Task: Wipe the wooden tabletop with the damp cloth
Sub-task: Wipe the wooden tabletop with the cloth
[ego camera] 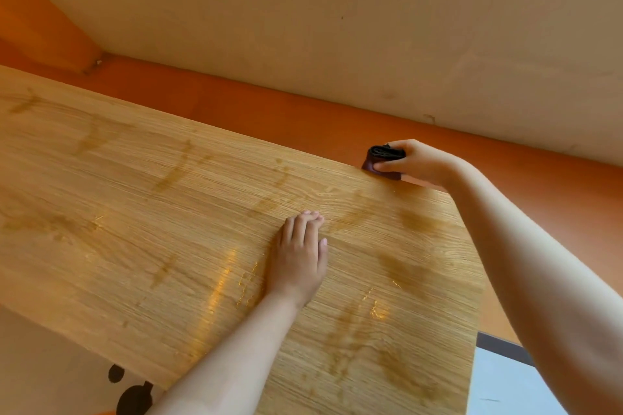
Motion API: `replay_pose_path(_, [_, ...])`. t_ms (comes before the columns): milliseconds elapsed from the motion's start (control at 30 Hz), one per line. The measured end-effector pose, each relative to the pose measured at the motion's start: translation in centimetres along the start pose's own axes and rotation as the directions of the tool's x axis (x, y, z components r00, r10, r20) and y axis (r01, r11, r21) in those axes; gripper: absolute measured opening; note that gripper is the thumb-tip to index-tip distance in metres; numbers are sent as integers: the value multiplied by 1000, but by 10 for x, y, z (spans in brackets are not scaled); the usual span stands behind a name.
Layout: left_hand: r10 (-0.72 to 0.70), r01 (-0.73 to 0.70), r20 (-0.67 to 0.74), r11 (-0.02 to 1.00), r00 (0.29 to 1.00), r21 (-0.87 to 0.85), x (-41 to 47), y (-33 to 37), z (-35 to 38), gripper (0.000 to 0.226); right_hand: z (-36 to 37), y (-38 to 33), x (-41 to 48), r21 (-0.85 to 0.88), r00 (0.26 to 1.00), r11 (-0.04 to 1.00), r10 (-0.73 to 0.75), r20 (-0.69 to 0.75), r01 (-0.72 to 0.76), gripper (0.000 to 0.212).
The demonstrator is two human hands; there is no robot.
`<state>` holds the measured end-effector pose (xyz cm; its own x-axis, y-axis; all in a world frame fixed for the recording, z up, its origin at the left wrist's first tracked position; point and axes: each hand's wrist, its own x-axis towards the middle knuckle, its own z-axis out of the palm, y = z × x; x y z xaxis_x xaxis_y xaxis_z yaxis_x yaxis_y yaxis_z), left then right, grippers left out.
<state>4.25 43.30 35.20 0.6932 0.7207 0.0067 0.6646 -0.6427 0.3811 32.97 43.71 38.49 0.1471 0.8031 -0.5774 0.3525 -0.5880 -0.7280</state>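
At the far corner of the tabletop (135, 212), the right hand (421, 163) gripped the cloth (384, 158); the left hand (301, 256) lay flat; wet streaks (414, 222) suggested most was wiped.

Left hand (301, 254) flat, palm down on the surface (135, 212), fingers straight and pressed together, pointing away from the body, with the bare forearm running up from the bottom of the view. Right arm stretched long from the lower right, wrist bent. The right hand (416, 162) is out at the far edge, thumb and fingers curled round the folded cloth (384, 153).
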Motion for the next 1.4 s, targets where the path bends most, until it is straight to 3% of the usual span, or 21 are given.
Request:
replay_pose_path(133, [-7, 7, 0, 1000, 1000, -9, 0, 0, 0, 40, 2, 1, -3, -3, 998, 1000, 13, -59, -13, 9])
replay_pose_path(267, [-12, 12, 42, 1000, 999, -10, -1, 1, -2, 41, 35, -30, 22, -8, 990, 998, -62, -127, 62, 11])
replay_pose_path(400, [36, -27, 67, 990, 997, -136, -1, -1, -17, 45, 71, -70, 44, -68, 962, 987, -155, -223, 144, 4])
replay_pose_path(500, [120, -113, 16, 964, 993, -242, 6, -30, -46, 38, 78, -76, 49, -32, 967, 990, -138, -213, 135, 4])
replay_pose_path(600, [79, -80, -14, 991, 997, -108, 24, -92, -68, 42, 74, -76, 50, 0, 977, 995, -96, -191, 98, 11])
replay_pose_path(733, [56, -56, 50, 998, 997, -11, 39, -151, -68, 50, 69, -82, 61, -18, 993, 1000, -3, -121, 1, 20])
replay_pose_path(833, [61, -59, 38, 997, 997, -45, 42, -156, -63, 47, 76, -94, 76, 8, 991, 1000, 18, -129, -17, 21])
replay_pose_path(1100, [93, -89, 27, 989, 995, -121, 42, -158, -64, 45, 136, -174, 146, 18, 988, 995, -91, -124, 94, 12])
replay_pose_path(1400, [105, -100, 27, 986, 994, -136, 44, -161, -60, 44, 99, -131, 105, 9, 991, 999, 43, -129, -42, 10])
